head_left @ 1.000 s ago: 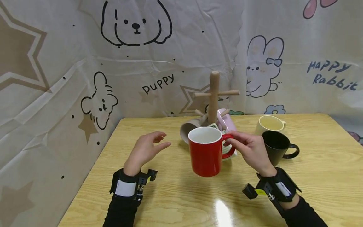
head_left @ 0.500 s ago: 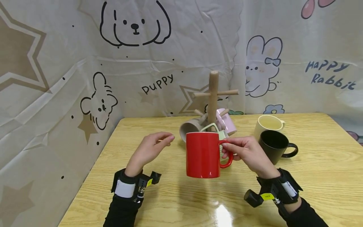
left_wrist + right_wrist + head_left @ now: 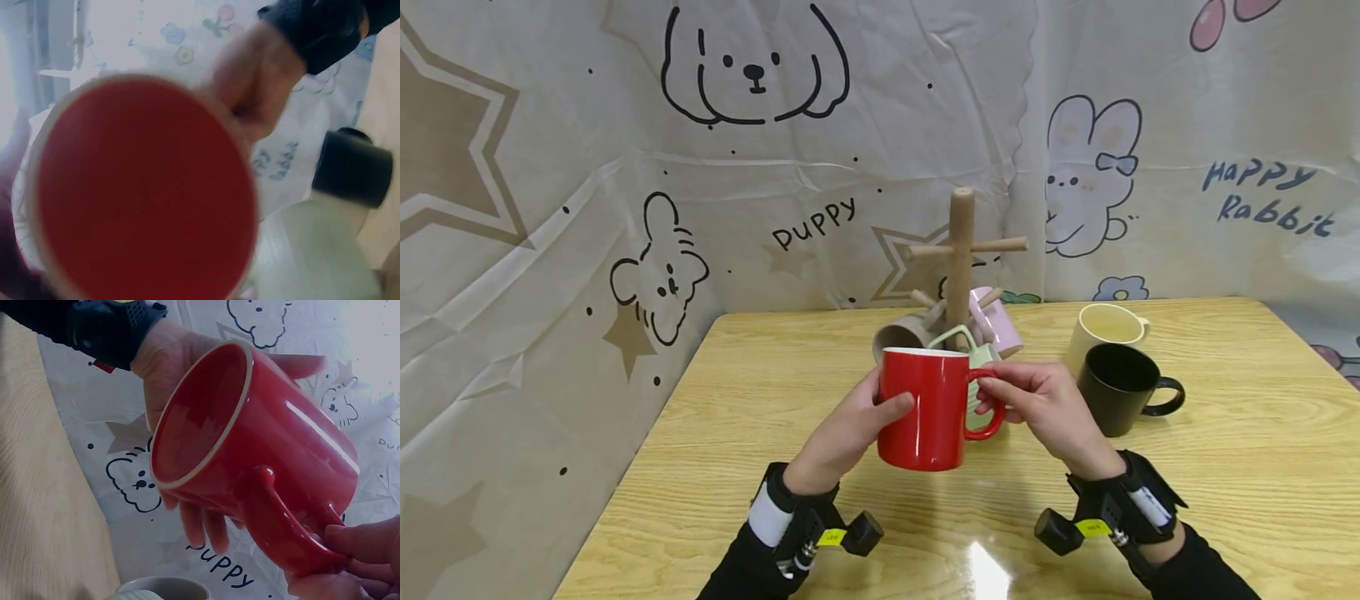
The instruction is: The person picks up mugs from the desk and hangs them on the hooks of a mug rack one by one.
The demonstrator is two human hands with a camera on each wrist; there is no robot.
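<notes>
A red mug (image 3: 922, 408), white inside, is held upright above the table in the head view. My right hand (image 3: 1051, 410) pinches its handle on the right. My left hand (image 3: 850, 425) holds the mug's body from the left, thumb on the near side; in the right wrist view its fingers (image 3: 203, 525) reach past the far side. The red underside (image 3: 147, 194) fills much of the left wrist view. Just behind, a wooden mug tree (image 3: 961, 250) bears a taupe mug (image 3: 897, 335) and a pink mug (image 3: 996, 323). A light green mug (image 3: 983, 358) there is partly hidden by the red mug.
A black mug (image 3: 1116, 392) stands on the table (image 3: 737, 383) right of my right hand. The cream mug (image 3: 1090, 329) is close behind it. A printed cloth (image 3: 820, 167) hangs along the back and left sides of the table.
My left hand has moved right and taken hold of the red mug's body. The mug has tilted so less of its inside shows, and it has shifted slightly left. My right hand stays on the handle.
</notes>
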